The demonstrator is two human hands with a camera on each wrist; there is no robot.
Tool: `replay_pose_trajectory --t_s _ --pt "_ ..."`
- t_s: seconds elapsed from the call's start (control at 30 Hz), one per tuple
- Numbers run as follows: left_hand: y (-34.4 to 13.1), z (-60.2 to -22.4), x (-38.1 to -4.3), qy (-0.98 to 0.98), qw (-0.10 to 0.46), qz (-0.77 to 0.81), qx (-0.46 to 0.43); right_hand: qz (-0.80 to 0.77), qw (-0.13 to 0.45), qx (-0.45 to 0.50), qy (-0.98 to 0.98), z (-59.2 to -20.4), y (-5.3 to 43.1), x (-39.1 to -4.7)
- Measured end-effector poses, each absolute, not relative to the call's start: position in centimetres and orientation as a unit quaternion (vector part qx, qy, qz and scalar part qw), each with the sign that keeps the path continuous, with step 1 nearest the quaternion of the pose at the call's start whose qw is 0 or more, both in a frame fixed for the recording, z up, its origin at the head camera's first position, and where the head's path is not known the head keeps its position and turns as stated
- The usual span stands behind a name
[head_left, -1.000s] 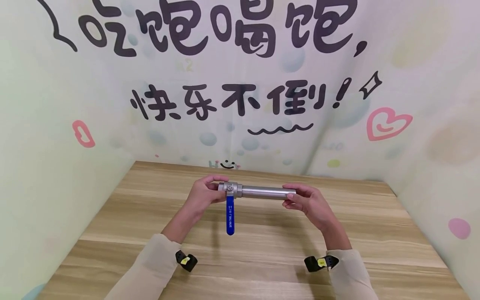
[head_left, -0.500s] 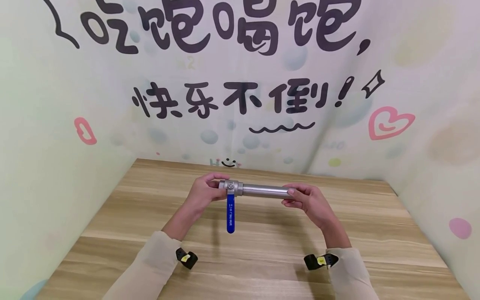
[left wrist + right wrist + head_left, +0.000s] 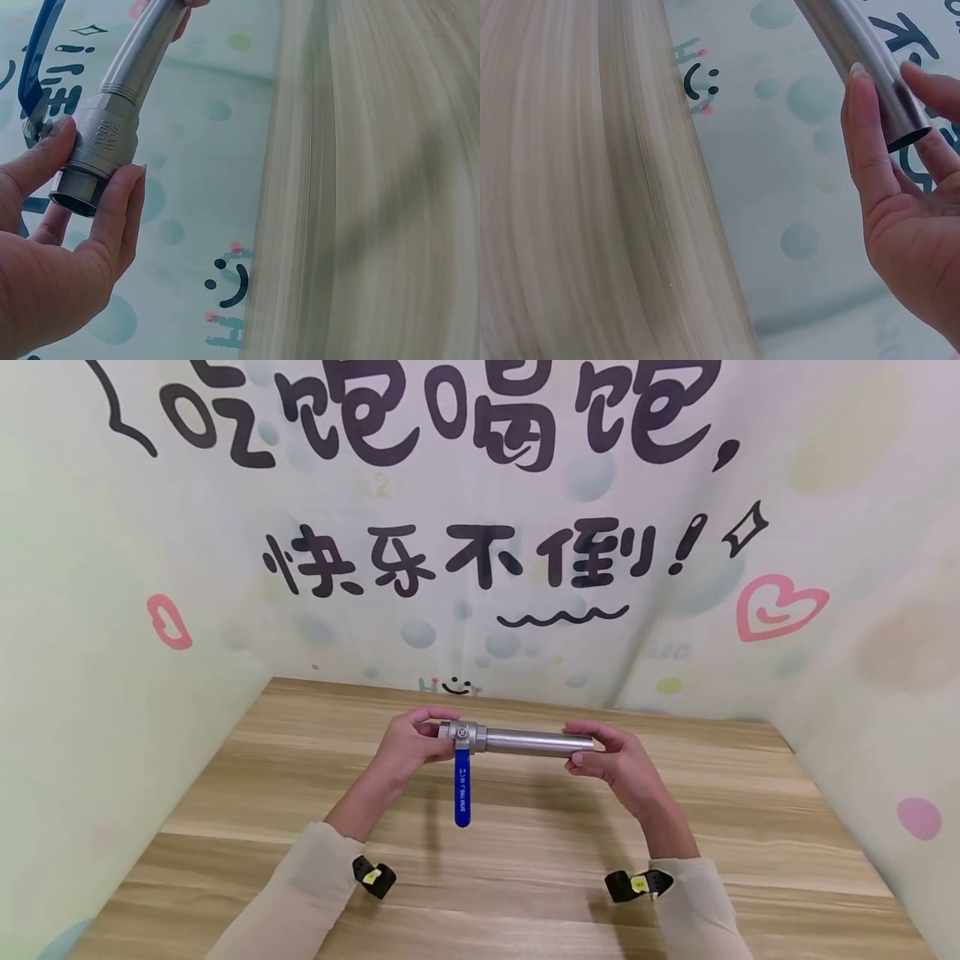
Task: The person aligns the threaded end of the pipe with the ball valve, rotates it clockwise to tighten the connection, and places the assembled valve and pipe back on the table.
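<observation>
A steel ball valve [image 3: 468, 737] with a long blue lever handle [image 3: 462, 789] is held level above the table, the lever pointing toward me. A straight metal pipe [image 3: 528, 742] extends from the valve's right side. My left hand [image 3: 401, 750] grips the valve's left end between thumb and fingers; its open mouth and the raised "1000 WOG" lettering on the valve body [image 3: 101, 135] show in the left wrist view. At the pipe's far end, my right hand [image 3: 618, 764] pinches the tube, with fingers and thumb on opposite sides of the pipe [image 3: 870, 64] in the right wrist view.
The wood-grain table [image 3: 517, 877] lies under both arms. Behind it rises a pale printed backdrop [image 3: 360, 635] with dark lettering, and similar walls flank both sides. Black camera straps [image 3: 375, 877] sit at both sleeve cuffs.
My right thumb has slid off the front of the pipe end to its lower side, showing more of the end. The valve and left hand stay nearly in place; the view has tilted slightly.
</observation>
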State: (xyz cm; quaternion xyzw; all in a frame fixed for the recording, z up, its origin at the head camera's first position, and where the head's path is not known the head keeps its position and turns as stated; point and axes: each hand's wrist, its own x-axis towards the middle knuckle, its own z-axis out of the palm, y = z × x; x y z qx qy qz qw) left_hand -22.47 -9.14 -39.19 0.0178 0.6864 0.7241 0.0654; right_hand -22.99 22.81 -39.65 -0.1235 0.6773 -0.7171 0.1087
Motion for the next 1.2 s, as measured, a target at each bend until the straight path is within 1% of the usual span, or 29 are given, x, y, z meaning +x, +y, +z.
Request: replay_pose_trajectory --t_s 0.23,0.53,0.8,1.2 --pt "-9.26 -39.24 -22.51 0.682 0.065 0.728 0.022 -0.716 0.096 -0.131 0.679 -39.87 22.67 -22.91" --pt "-9.36 -39.17 -22.38 0.685 0.066 0.725 0.018 -0.718 0.096 -0.138 0.676 -39.97 22.74 -23.00" --pt "-9.41 -39.14 -22.44 0.686 0.066 0.724 0.019 -0.713 0.094 -0.121 0.684 -39.87 22.64 -22.97" --pt "-9.44 -39.19 -22.40 0.687 0.065 0.723 0.026 -0.715 0.100 -0.120 0.681 -39.91 22.60 -22.95"
